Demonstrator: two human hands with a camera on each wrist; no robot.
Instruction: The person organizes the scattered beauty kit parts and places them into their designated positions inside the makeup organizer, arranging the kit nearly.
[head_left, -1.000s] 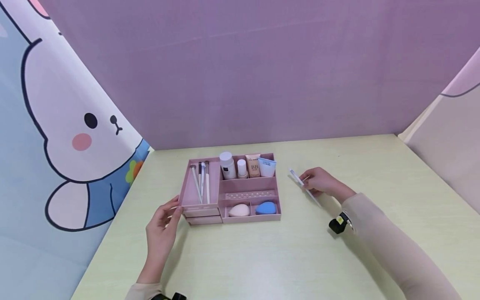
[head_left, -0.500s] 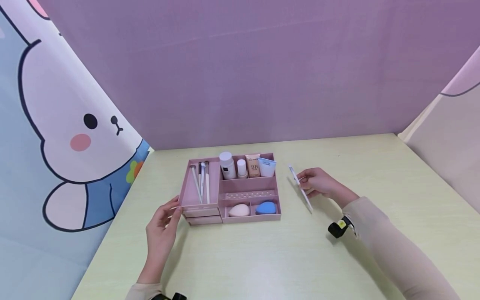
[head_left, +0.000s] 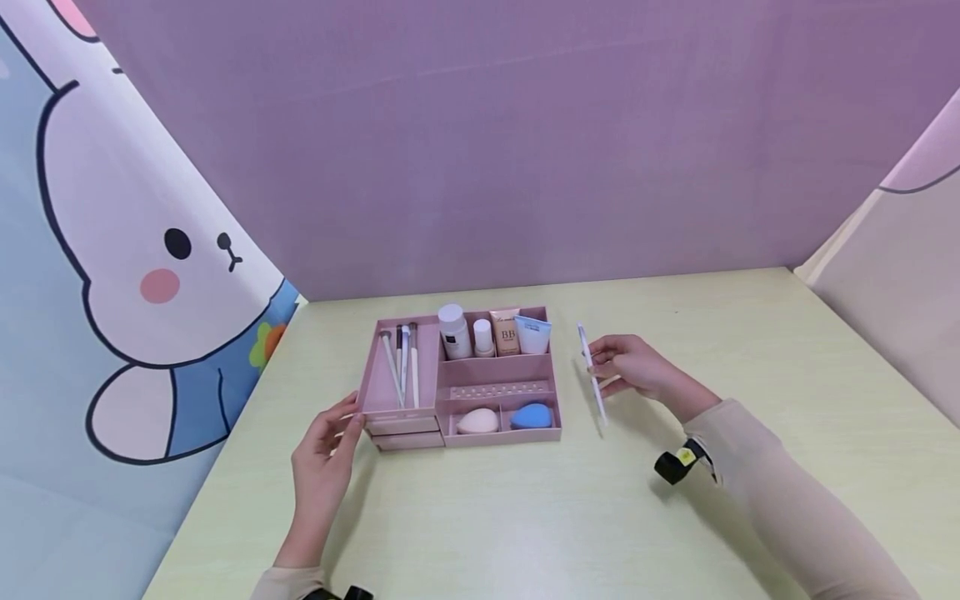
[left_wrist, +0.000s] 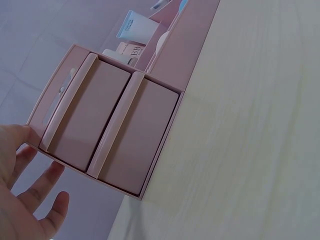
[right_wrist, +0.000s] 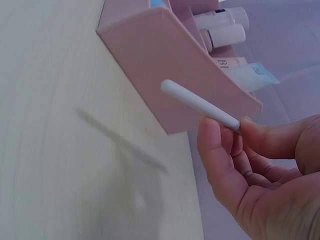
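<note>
A pink makeup organizer (head_left: pixel 498 372) stands on the table, two drawers at its front left. My left hand (head_left: pixel 324 462) holds its front left corner, thumb on the front and fingers along the side; the left wrist view shows the thumb (left_wrist: pixel 22 134) at the upper edge. To the right, my right hand (head_left: pixel 633 367) pinches a slim white stick (right_wrist: pixel 202 105), shaped like a makeup brush handle, between thumb and fingers above the table. Its far part is hidden by the fingers in the right wrist view. Several makeup brushes (head_left: pixel 405 367) lie in the organizer's left top tray.
Two bottles, with a white bottle (head_left: pixel 454 332) leftmost, a BB cream tube (head_left: pixel 507 335) and a light blue tube (head_left: pixel 533 336) stand in the back compartments. A pale sponge (head_left: pixel 478 421) and a blue sponge (head_left: pixel 531 416) sit in front. A purple backdrop (head_left: pixel 525 150) rises behind.
My right hand has lifted the white stick a little and turned it more upright, moving slightly left toward the organizer. My left hand stays at the organizer's corner.
</note>
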